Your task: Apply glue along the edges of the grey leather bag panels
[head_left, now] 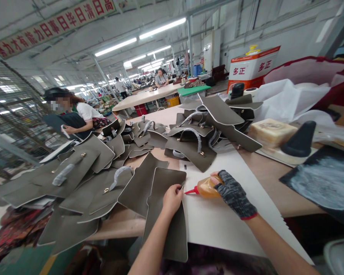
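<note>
One bottle [208, 188] sits in right fingers [217, 180], a panel [177, 233] under left fingers [177, 188].

Room: near part of white sheet [226, 229] | blocked left: piled grey panels [84, 193] (handles [119, 173] jutting up)

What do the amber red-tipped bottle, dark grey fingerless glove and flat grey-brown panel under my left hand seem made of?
The bottle: probably plastic, glossy and translucent, with highlights. The glove: apparently knitted yarn, matte, from its streaky texture. The panel: leather or imitation leather, hard to tell; smooth, matte surface.
</note>
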Tool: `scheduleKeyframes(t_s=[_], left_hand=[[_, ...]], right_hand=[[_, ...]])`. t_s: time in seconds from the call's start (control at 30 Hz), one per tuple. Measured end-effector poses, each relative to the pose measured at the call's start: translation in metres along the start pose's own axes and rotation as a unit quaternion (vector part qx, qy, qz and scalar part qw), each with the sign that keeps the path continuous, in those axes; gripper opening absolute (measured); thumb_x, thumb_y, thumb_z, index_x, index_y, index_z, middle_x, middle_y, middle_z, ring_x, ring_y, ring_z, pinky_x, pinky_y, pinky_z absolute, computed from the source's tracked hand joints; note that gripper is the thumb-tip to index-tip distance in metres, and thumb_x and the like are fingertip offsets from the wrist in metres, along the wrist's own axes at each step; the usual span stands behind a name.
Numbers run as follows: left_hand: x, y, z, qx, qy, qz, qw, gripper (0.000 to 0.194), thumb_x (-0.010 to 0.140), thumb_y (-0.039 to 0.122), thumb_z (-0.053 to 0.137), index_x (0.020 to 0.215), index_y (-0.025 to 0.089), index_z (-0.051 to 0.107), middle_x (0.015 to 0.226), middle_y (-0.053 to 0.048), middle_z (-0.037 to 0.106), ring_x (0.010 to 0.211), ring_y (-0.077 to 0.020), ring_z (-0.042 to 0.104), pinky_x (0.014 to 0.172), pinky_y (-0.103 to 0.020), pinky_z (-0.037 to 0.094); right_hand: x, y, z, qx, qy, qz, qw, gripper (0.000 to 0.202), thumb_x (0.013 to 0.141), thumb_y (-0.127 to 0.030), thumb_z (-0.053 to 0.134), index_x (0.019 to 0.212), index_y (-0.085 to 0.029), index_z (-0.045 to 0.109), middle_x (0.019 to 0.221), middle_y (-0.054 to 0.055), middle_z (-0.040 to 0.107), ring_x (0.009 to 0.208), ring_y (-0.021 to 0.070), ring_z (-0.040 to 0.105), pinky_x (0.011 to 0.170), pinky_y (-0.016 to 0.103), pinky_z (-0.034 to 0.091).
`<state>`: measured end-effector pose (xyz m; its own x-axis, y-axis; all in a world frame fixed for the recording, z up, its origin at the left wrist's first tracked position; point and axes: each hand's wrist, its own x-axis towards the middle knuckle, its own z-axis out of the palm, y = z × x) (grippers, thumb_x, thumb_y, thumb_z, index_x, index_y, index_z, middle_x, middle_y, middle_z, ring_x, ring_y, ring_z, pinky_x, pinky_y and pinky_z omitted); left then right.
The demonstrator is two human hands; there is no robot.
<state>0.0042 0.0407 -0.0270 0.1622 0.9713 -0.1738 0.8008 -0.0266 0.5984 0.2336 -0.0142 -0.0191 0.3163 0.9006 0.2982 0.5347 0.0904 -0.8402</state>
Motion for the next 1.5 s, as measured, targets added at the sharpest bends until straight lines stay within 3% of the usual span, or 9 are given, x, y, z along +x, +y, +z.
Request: scheduleKeyframes(t_s=[0.27, 0.63, 1.1, 1.5], left_hand=[[-0.002, 0.0, 0.0, -0.001, 0.005, 0.009, 1.0, 0.035, 0.083, 0.023, 0.049, 0.113, 0.015, 0.065, 0.096, -0.006, 0.07, 0.091, -0.0186, 0.062, 0.077, -0.025, 0.044], [-0.003, -0.003, 0.004, -0.004, 0.021, 0.027, 0.999, 0.033, 0.085, 0.023, 0.048, 0.112, 0.016, 0.066, 0.109, -0.007, 0.069, 0.1, -0.0188, 0.062, 0.084, -0.025, 0.045], [-0.003, -0.003, 0.007, 0.008, 0.023, 0.022, 0.999, 0.033, 0.085, 0.024, 0.05, 0.113, 0.018, 0.066, 0.105, -0.006, 0.07, 0.096, -0.0186, 0.063, 0.081, -0.025, 0.046], [-0.008, 0.002, 0.005, 0.009, 0.027, 0.022, 0.999, 0.033, 0.086, 0.022, 0.048, 0.113, 0.017, 0.065, 0.111, -0.006, 0.069, 0.101, -0.0195, 0.061, 0.085, -0.026, 0.045]], right_hand=[[-0.019, -0.011, -0.01, 0.024, -0.017, 0.008, 1.0, 0.025, 0.088, -0.047, 0.047, 0.094, -0.026, 0.057, 0.094, 0.01, 0.064, 0.09, 0.0295, 0.06, 0.086, 0.047, 0.047], [-0.042, -0.018, -0.015, 0.027, -0.023, 0.012, 0.999, 0.031, 0.087, -0.049, 0.047, 0.094, -0.021, 0.058, 0.093, 0.009, 0.064, 0.089, 0.0262, 0.06, 0.086, 0.043, 0.047], [-0.071, -0.026, -0.024, 0.02, -0.036, 0.013, 0.999, 0.032, 0.088, -0.049, 0.046, 0.092, -0.021, 0.06, 0.091, 0.009, 0.066, 0.088, 0.0254, 0.063, 0.083, 0.041, 0.051], [-0.083, -0.038, -0.031, 0.051, -0.066, 0.067, 0.994, 0.03, 0.081, -0.051, 0.049, 0.084, -0.024, 0.062, 0.085, 0.009, 0.069, 0.083, 0.0299, 0.064, 0.081, 0.045, 0.052]])
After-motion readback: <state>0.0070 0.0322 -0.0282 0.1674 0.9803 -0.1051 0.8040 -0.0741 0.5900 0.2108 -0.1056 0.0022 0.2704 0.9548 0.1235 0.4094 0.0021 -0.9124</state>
